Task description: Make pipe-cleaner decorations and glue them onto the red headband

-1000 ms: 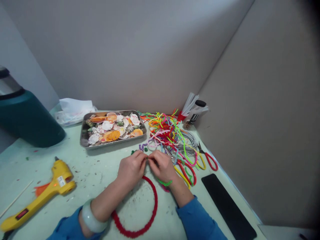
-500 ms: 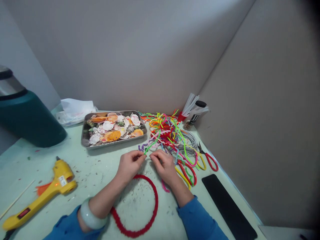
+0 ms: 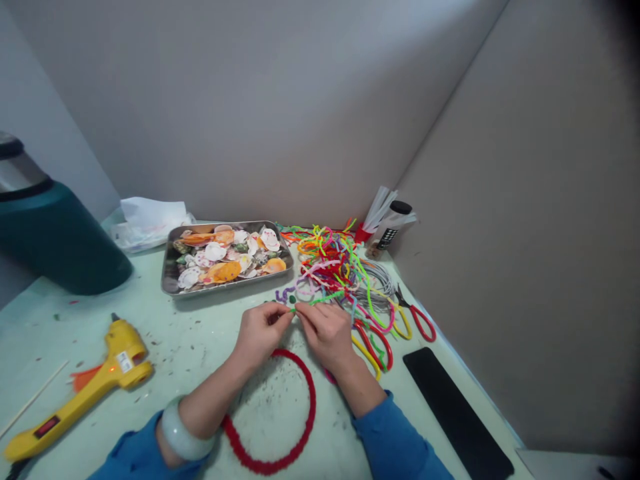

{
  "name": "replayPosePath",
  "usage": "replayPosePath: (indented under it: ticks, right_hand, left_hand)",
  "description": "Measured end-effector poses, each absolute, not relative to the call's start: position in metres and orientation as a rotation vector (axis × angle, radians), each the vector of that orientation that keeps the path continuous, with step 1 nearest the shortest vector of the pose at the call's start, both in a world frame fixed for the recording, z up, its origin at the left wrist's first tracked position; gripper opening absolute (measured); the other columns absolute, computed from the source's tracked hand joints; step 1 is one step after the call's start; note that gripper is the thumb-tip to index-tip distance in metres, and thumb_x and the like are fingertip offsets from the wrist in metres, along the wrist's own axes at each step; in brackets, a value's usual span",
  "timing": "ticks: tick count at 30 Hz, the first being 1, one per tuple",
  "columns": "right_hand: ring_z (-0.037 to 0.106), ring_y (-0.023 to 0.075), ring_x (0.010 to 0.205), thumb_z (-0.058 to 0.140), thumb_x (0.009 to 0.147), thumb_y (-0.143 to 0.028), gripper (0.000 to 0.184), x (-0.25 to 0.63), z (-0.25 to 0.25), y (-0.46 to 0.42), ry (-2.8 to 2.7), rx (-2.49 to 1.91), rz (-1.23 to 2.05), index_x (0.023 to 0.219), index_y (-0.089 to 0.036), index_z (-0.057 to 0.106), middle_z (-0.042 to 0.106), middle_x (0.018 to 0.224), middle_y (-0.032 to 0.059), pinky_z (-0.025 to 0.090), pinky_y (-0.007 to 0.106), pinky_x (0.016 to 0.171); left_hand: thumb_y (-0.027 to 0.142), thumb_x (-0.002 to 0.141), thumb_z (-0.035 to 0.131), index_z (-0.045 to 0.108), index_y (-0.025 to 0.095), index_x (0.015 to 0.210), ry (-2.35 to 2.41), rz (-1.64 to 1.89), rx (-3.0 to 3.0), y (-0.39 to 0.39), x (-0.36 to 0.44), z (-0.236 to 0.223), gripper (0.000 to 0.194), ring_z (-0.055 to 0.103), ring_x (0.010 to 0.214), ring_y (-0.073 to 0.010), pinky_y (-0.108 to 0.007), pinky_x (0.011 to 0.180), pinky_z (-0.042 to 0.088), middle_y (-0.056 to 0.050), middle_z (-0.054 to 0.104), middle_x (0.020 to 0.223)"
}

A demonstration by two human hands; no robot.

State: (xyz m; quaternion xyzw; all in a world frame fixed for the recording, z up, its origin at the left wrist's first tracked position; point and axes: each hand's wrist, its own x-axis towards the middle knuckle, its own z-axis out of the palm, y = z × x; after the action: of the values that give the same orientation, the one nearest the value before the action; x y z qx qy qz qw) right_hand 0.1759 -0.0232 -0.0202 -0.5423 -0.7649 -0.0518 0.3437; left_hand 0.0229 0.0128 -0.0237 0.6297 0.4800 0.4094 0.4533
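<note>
Between my two hands a green pipe cleaner (image 3: 327, 298) is pinched, its free length pointing off to the right over the pile. My left hand (image 3: 261, 331) is closed, thumb and forefinger on the pipe cleaner's near end. Right beside it, my right hand (image 3: 327, 333) is closed with its fingertips on the same green strand. Just below the hands a red fuzzy ring (image 3: 311, 420) lies on the table, partly covered by my left forearm. Behind the hands spreads a tangled pile of coloured pipe cleaners (image 3: 333, 257).
A metal tray (image 3: 227, 288) of shells stands at the back. At left are a yellow glue gun (image 3: 125, 353), a stick (image 3: 35, 398) and a green bottle (image 3: 65, 240). To the right lie red-handled pliers (image 3: 423, 323), scissors (image 3: 390, 350), a wire coil (image 3: 383, 280) and a black strip (image 3: 455, 413).
My right hand has moved left to meet the left fingertips and pinch the green pipe cleaner. The strand's free length has swung from pointing up and away to pointing right.
</note>
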Motion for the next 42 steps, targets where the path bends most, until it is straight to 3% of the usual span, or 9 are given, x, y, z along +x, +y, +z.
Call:
replayPosePath:
  ticks: [8,12,15,23,28,33,42]
  right_hand:
    - [0.059,0.0187,0.069,0.044,0.090,-0.021,0.019,0.160,-0.022,-0.026,-1.933,-1.499,-0.100,0.088,-0.020,0.063,0.065,0.072,0.0057,0.036,0.030,0.065]
    - [0.056,0.0181,0.067,0.045,0.090,-0.021,0.018,0.160,-0.021,-0.026,-1.925,-1.568,-0.216,0.089,-0.020,0.063,0.062,0.069,0.0055,0.033,0.030,0.063]
    - [0.053,0.0182,0.067,0.046,0.090,-0.020,0.018,0.161,-0.020,-0.026,-1.955,-1.572,-0.325,0.091,-0.020,0.064,0.061,0.068,0.0049,0.031,0.032,0.063]
    - [0.050,0.0184,0.068,0.051,0.088,-0.021,0.014,0.163,-0.018,-0.025,-2.020,-1.535,-0.438,0.086,-0.021,0.064,0.058,0.067,0.0039,0.030,0.033,0.063]
    - [0.056,0.0175,0.072,0.048,0.090,-0.023,0.015,0.160,-0.019,-0.026,-1.978,-1.409,-0.222,0.088,-0.017,0.061,0.063,0.073,0.0053,0.037,0.030,0.066]
    - [0.059,0.0161,0.063,0.054,0.087,-0.030,0.018,0.162,-0.028,-0.023,-1.777,-1.446,-0.027,0.077,-0.017,0.062,0.065,0.069,0.0044,0.043,0.028,0.063]
    - [0.064,0.0172,0.079,0.051,0.088,-0.020,0.013,0.167,-0.031,-0.019,-1.659,-1.266,0.225,0.088,-0.019,0.064,0.068,0.082,0.0051,0.049,0.029,0.074]
  left_hand:
    - [0.032,0.072,0.061,0.068,0.017,0.070,1.249,1.047,1.537,0.015,0.024,-0.024,0.016,0.051,0.049,-0.0140,-0.024,0.049,0.038,0.000,0.061,0.054]
    - [0.027,0.075,0.058,0.070,0.017,0.078,1.259,1.054,1.764,0.016,0.024,-0.024,0.016,0.058,0.064,-0.0157,-0.024,0.060,0.043,-0.004,0.067,0.074]
    - [0.024,0.078,0.055,0.069,0.017,0.088,1.248,1.076,1.895,0.013,0.024,-0.021,0.018,0.056,0.064,-0.0136,-0.024,0.061,0.043,-0.004,0.066,0.083]
    - [0.020,0.080,0.051,0.068,0.019,0.081,1.307,0.977,2.102,0.009,0.022,-0.018,0.017,0.059,0.074,-0.0165,-0.027,0.068,0.043,-0.004,0.065,0.079]
    - [0.022,0.078,0.053,0.069,0.018,0.078,1.356,0.993,1.925,0.014,0.023,-0.022,0.017,0.061,0.075,-0.0179,-0.028,0.071,0.044,-0.004,0.069,0.081]
    - [0.030,0.078,0.054,0.069,0.017,0.080,1.299,1.003,1.705,0.016,0.024,-0.026,0.019,0.060,0.064,-0.0164,-0.025,0.061,0.044,-0.002,0.069,0.070]
    - [0.020,0.082,0.050,0.068,0.018,0.086,1.297,0.909,2.116,0.007,0.024,-0.017,0.019,0.061,0.074,-0.0162,-0.025,0.068,0.042,-0.004,0.069,0.083]
